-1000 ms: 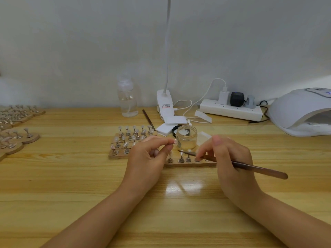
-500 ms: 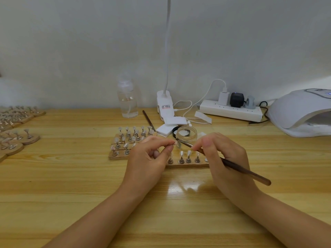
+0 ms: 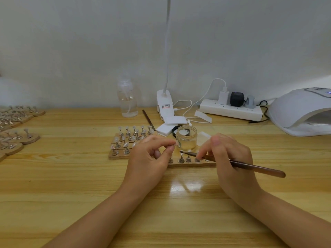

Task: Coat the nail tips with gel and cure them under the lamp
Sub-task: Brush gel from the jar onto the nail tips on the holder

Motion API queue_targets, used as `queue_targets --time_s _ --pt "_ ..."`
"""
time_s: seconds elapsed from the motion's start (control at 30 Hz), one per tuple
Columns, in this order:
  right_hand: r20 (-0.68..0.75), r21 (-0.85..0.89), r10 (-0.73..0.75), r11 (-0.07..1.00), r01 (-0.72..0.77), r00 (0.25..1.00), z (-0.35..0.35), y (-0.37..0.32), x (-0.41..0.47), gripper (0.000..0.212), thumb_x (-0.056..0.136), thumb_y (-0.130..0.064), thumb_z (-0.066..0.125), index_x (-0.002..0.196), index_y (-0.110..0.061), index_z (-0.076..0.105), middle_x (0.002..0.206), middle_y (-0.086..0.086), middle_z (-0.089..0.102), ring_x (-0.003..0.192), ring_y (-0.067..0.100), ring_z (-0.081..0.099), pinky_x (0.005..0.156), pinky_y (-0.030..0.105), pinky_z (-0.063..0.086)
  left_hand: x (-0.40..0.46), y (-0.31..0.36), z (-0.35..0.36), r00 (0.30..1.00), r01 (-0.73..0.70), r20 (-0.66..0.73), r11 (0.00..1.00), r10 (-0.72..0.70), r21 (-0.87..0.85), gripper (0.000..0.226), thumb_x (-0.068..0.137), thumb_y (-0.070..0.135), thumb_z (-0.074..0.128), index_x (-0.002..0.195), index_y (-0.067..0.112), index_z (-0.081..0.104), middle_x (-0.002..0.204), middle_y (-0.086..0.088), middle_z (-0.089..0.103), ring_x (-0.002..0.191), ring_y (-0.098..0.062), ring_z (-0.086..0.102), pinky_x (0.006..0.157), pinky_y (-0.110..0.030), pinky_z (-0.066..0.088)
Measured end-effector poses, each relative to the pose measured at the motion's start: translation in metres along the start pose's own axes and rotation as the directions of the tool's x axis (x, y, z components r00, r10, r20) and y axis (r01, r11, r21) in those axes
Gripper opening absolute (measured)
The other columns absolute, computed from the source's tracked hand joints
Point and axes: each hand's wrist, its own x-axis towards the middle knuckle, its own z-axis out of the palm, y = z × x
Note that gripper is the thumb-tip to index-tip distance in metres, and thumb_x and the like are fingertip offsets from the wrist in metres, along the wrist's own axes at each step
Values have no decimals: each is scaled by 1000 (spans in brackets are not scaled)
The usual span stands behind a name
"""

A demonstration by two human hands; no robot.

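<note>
A nail tip point(image 3: 177, 144) is pinched in the left hand point(image 3: 150, 156) beside the gel jar point(image 3: 186, 138). The brush point(image 3: 232, 162), pinched in the right hand point(image 3: 231, 158), has been withdrawn from the jar; coating appears imminent.

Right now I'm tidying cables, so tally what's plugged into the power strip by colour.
White plug: 1
Black plug: 1
Grey plug: 1
Total in the power strip: 3

A pale wall point(image 3: 89, 51) rises behind a glossy light wooden table point(image 3: 71, 185).
</note>
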Motion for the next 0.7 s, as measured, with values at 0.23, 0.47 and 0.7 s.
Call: queue_targets --time_s 0.23,0.47,0.7 --pt "27 -60 -35 998 37 999 2 1 1 41 91 -25 35 65 -12 64 64 -7 60 65 6 55 68 26 43 -1 2 -1 1000 24 -2 999 -24 -24 32 78 5 67 79 37 65 77 3 65 51 -9 46 55 -10 42" --pt "24 -106 -47 993 49 999 2 1 2 35 91 -25 36 70 -16 62 66 -9 60 68 3 55 74 20 39 -1 3 0 999 41 -8 998 -41 -49 32 79 6 67 77 38 64 76 4 65 49 -10 46 51 -10 42" --pt "3 -22 -5 1000 5 1000 0 -1 1 40 91 -27 31 64 -21 59 63 -15 57 67 -1 53 66 30 42 -1 3 0 999 44 -15 997 -45 -58 32 78 7 67 74 39 64 75 3 66 49 -10 45 51 -10 42"
